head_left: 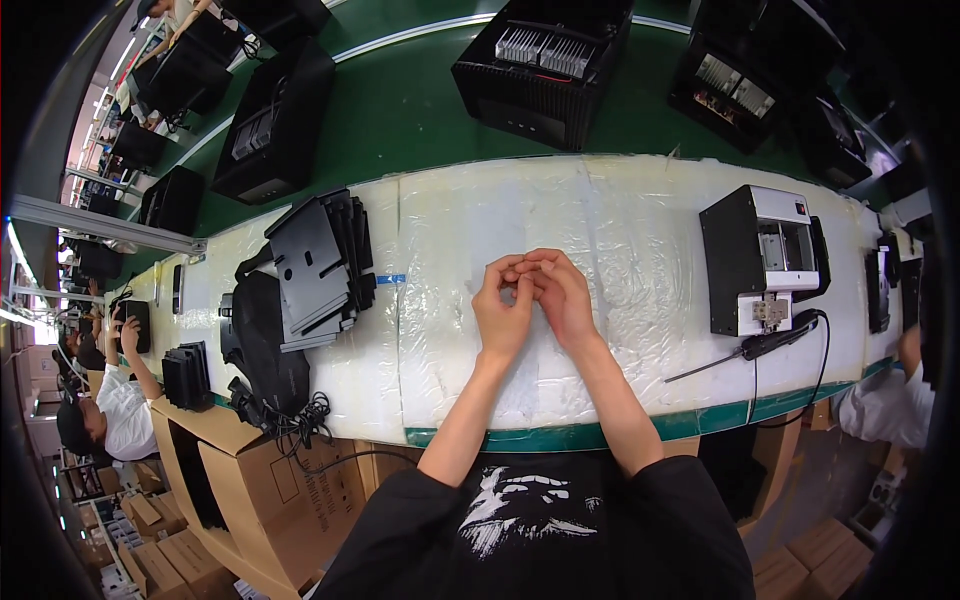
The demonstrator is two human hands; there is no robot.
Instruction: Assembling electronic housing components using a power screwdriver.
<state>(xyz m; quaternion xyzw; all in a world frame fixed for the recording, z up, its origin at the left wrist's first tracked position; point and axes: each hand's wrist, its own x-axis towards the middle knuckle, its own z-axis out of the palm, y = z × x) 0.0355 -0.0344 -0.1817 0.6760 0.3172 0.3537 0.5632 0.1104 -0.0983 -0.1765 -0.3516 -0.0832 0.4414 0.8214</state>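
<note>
My left hand (pixel 503 308) and my right hand (pixel 562 300) meet above the middle of the white, film-covered workbench (pixel 470 220). Their fingers curl inward and the fingertips press against each other. Whatever lies between them, if anything, is hidden or too small to name. To the left stands a stack of black sheet-metal plates (pixel 318 262) with cut-outs. A black electric screwdriver (pixel 780 336) with a long thin bit lies to my right, its cable trailing off the front edge. Just behind it is a black and white screw feeder (pixel 765 255).
Black finned housings (pixel 535 110) with metal heat sinks stand on the green conveyor (pixel 400 110) beyond the bench. A black bag (pixel 270 340) and coiled cables (pixel 305 420) lie at the left. Cardboard boxes (pixel 290 500) stand below. A co-worker (pixel 120 415) sits farther left.
</note>
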